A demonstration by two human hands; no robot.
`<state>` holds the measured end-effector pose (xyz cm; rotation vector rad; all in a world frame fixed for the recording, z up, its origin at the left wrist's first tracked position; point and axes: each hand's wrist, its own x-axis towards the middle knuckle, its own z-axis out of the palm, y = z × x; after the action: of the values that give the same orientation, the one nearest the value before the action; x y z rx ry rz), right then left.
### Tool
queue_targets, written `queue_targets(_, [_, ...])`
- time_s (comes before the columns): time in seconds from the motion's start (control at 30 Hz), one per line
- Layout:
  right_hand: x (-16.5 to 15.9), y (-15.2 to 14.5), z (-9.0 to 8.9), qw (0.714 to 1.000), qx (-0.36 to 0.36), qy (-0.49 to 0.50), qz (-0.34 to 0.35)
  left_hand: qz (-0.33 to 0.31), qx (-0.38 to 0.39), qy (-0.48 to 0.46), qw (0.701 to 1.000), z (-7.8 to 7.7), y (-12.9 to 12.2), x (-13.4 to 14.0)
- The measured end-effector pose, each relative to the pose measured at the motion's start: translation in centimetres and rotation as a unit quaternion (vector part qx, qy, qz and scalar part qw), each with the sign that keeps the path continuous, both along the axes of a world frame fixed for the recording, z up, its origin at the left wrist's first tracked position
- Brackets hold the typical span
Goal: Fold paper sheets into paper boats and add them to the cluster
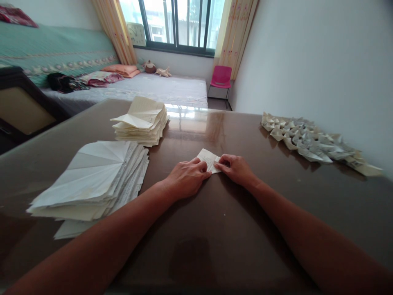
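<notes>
A small piece of folded paper (209,159) with faint print lies on the brown table, between my two hands. My left hand (188,174) presses on its left side, fingers curled and closed on the near edge. From the right, my right hand (236,167) pinches the paper's right edge between thumb and fingers. Parts of the paper are hidden under the fingers of both hands. Along the table's right side stand several rows of folded paper boats (302,137), white and yellowish, set close together.
A stack of creased white sheets (92,172) lies at the left, with a stack of yellowish sheets (139,123) behind it. The glossy table (196,229) reflects the window. Beyond stand a bed (184,88) and a pink chair (221,77); a white wall is at the right.
</notes>
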<state>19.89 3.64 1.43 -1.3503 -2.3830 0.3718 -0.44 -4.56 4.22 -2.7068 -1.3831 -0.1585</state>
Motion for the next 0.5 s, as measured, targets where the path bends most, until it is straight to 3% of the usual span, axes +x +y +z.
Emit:
queue_targets(0.4, [-0.09,0.04,-0.26,1.0,0.004,-0.01,-0.009,-0.017,0.009,0.0,1.0,-0.24,-0.35,0.69])
queue_targets(0.5, [0.09,0.08,-0.42,0.999,0.029,-0.002,0.015,-0.014,0.013,0.005,1.0,-0.35,-0.32,0.84])
